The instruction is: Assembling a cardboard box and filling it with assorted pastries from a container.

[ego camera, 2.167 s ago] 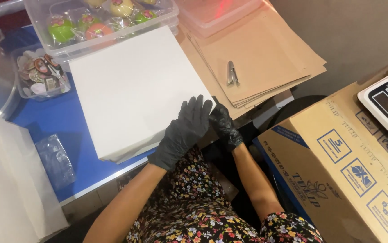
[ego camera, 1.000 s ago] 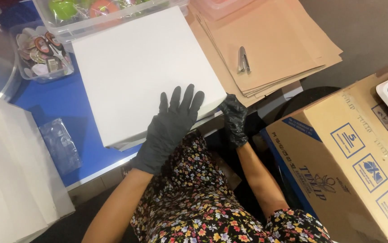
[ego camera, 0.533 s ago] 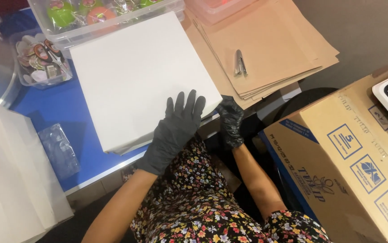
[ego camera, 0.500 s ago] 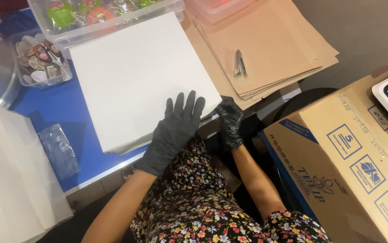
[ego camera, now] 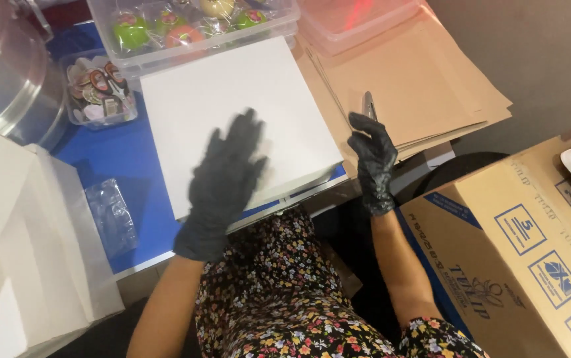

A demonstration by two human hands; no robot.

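Note:
A stack of white square cardboard sheets (ego camera: 232,99) lies on the blue table (ego camera: 116,159). My left hand (ego camera: 226,182), in a black glove, hovers flat and blurred over the stack's near half with its fingers spread. My right hand (ego camera: 373,159), also gloved, is at the stack's right front corner, fingers curled and holding nothing I can see. Just beyond its fingertips a metal clip (ego camera: 369,106) rests on a pile of brown paper envelopes (ego camera: 418,86).
A clear box of coloured round items (ego camera: 192,26) and a pink-tinted tub (ego camera: 358,20) stand at the back. A small tub of oddments (ego camera: 96,93), a clear dome (ego camera: 7,73), folded white boxes (ego camera: 27,238) and a plastic bag (ego camera: 110,215) are left. A cardboard carton (ego camera: 517,245) stands right.
My left hand has slid leftward and farther up over the white stack. My right hand has lifted from the stack's near edge toward its right corner by the metal clip.

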